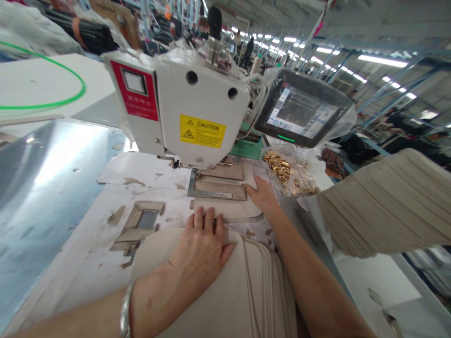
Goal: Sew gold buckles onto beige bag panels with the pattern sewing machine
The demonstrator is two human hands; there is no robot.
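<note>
My left hand (202, 244) lies palm down on the top sheet of a fanned stack of beige panels (218, 300), with its fingers stretched forward and fingertips at the near edge of another beige panel (225, 209). That panel lies flat beneath the metal clamp frame (221, 192) of a white sewing machine (197, 103). At the panel's right edge is my right hand (262, 195), thumb and forefinger apart and touching it beside the clamp; its other fingers are mostly hidden. The sewing needle area is partly hidden behind the machine head.
A control screen (299, 110) is mounted right of the machine head. Below it sits a clear plastic bag of gold metal pieces (280, 169). More beige panels (391, 202) are stacked at the right. A rectangular tan template (141, 223) lies left of the clamp on white paper.
</note>
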